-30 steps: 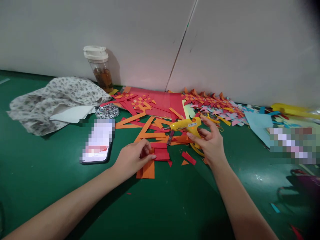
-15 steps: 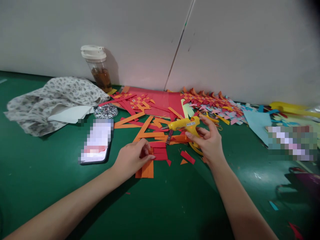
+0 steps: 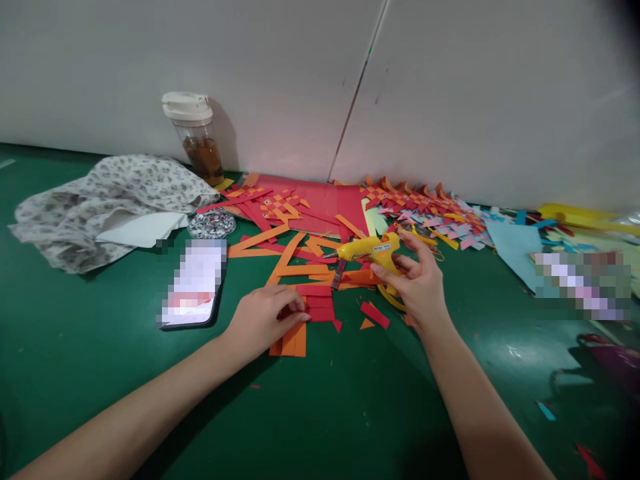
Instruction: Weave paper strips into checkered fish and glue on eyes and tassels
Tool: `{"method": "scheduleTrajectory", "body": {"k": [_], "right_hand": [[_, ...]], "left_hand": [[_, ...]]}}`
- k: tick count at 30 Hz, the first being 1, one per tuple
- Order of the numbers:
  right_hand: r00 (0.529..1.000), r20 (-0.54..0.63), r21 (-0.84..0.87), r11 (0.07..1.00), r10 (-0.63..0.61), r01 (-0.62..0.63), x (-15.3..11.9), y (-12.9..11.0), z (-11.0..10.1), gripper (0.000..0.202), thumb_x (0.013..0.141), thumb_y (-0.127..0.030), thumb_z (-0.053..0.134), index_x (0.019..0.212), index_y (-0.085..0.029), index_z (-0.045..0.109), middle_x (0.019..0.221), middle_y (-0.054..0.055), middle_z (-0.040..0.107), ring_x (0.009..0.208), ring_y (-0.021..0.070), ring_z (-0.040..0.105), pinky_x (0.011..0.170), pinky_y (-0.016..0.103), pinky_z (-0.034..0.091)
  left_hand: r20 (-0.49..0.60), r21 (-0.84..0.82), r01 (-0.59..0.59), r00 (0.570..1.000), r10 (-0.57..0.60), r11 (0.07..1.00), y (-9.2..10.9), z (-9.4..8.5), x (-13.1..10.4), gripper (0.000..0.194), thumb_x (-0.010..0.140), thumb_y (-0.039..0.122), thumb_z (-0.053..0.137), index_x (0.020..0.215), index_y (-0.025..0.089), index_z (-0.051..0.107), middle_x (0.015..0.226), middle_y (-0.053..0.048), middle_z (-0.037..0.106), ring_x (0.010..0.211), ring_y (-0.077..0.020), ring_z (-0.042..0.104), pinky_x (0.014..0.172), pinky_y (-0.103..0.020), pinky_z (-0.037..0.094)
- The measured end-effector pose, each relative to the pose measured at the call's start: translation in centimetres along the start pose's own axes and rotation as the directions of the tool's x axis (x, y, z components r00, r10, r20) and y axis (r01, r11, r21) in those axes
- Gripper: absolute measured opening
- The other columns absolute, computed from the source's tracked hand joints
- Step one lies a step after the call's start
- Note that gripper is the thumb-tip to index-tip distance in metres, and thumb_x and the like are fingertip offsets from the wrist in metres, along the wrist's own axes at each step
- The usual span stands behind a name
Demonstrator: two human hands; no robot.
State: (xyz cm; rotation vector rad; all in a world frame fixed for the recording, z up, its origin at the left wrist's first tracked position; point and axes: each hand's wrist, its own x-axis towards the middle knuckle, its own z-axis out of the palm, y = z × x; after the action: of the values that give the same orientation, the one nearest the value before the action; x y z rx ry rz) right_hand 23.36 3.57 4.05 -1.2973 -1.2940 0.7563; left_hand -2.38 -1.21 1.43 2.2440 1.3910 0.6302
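My right hand [image 3: 417, 283] is closed around the handle of a yellow hot glue gun [image 3: 357, 249], whose metal nozzle points left over loose paper strips. My left hand [image 3: 267, 313] has its fingers curled together on crossed red paper strips [image 3: 320, 305] and orange paper strips [image 3: 289, 341], which lie on the table. The part of the strips beneath this hand is hidden. Right of them lie a short red scrap [image 3: 375, 315] and a small orange triangle [image 3: 367, 324].
A phone [image 3: 195, 283], a patterned cloth [image 3: 115, 193] and a lidded bottle of brown liquid [image 3: 203, 147] stand to the left. Woven fish-like paper pieces [image 3: 277, 203] and a red sheet [image 3: 310, 193] lie by the wall. Light blue paper [image 3: 515, 247] is at right.
The fingers of my left hand have lowered slightly and flattened over the paper strips. My right hand and the glue gun have stayed nearly still.
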Motion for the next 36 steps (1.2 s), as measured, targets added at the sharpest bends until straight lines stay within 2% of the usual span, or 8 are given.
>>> {"method": "scheduleTrajectory", "body": {"k": [4,7,9,13,19,29,36], "right_hand": [[1.0,0.007,-0.004,1.0,-0.011,0.011,0.0,-0.2,-0.1,0.078,0.058,-0.034,0.083,0.127,-0.027,0.048,0.118,0.008,0.059,0.088,0.0216,0.067,0.078,0.039,0.058],[1.0,0.021,-0.018,1.0,-0.014,0.014,0.0,0.1,-0.3,0.079,0.06,-0.034,0.081,0.13,-0.028,0.046,0.117,0.008,0.06,0.089,0.0218,0.067,0.078,0.038,0.058],[1.0,0.018,-0.012,1.0,0.0,0.0,0.1,0.2,-0.3,0.08,0.06,-0.034,0.082,0.13,-0.027,0.045,0.117,0.008,0.061,0.089,0.0221,0.067,0.079,0.038,0.058],[0.999,-0.002,0.038,0.999,0.034,-0.034,0.1,0.2,-0.2,0.081,0.057,-0.032,0.084,0.128,-0.027,0.047,0.116,0.008,0.062,0.086,0.0205,0.068,0.077,0.035,0.058],[1.0,-0.013,0.072,0.997,0.028,-0.027,0.1,0.0,-0.1,0.078,0.054,-0.031,0.085,0.124,-0.026,0.05,0.12,0.007,0.06,0.081,0.0177,0.068,0.071,0.032,0.059],[1.0,0.016,0.0,1.0,-0.025,0.025,0.1,0.5,-0.3,0.078,0.06,-0.033,0.082,0.129,-0.029,0.047,0.126,0.008,0.057,0.088,0.0204,0.068,0.075,0.034,0.059],[1.0,0.007,0.006,1.0,-0.024,0.024,0.1,0.5,-0.2,0.078,0.06,-0.033,0.083,0.128,-0.027,0.047,0.132,0.009,0.053,0.09,0.0213,0.068,0.074,0.033,0.06]], "left_hand": [[0.019,0.118,-0.204,0.979,0.204,0.972,-0.4,-0.5,-0.6,0.021,0.089,0.041,0.056,0.098,0.024,0.064,0.094,-0.002,0.068,0.084,-0.0182,0.064,0.065,-0.028,0.048],[0.056,0.256,-0.344,0.938,0.342,0.903,-0.5,-0.7,-1.0,0.027,0.093,0.038,0.05,0.112,0.023,0.062,0.099,-0.004,0.067,0.088,-0.0204,0.063,0.069,-0.032,0.05],[0.084,0.346,-0.391,0.918,0.387,0.853,-0.4,-0.7,-1.2,0.027,0.095,0.034,0.046,0.115,0.021,0.061,0.098,-0.005,0.067,0.086,-0.0211,0.063,0.068,-0.033,0.051],[0.107,0.463,-0.412,0.905,0.411,0.785,-0.1,-0.5,-1.6,0.027,0.096,0.029,0.044,0.114,0.018,0.061,0.097,-0.006,0.067,0.084,-0.0214,0.063,0.062,-0.032,0.05],[0.066,0.536,-0.422,0.884,0.463,0.731,0.3,-0.3,-2.0,0.025,0.097,0.029,0.044,0.112,0.018,0.061,0.096,-0.004,0.068,0.082,-0.0195,0.062,0.059,-0.03,0.049],[0.034,0.554,-0.408,0.882,0.47,0.726,0.2,-0.2,-1.9,0.024,0.096,0.029,0.047,0.111,0.02,0.062,0.094,-0.002,0.067,0.08,-0.0191,0.062,0.055,-0.03,0.047],[0.015,0.554,-0.411,0.874,0.485,0.724,0.2,-0.1,-2.0,0.021,0.094,0.029,0.05,0.109,0.019,0.063,0.09,-0.001,0.068,0.078,-0.019,0.063,0.054,-0.03,0.046]]}}
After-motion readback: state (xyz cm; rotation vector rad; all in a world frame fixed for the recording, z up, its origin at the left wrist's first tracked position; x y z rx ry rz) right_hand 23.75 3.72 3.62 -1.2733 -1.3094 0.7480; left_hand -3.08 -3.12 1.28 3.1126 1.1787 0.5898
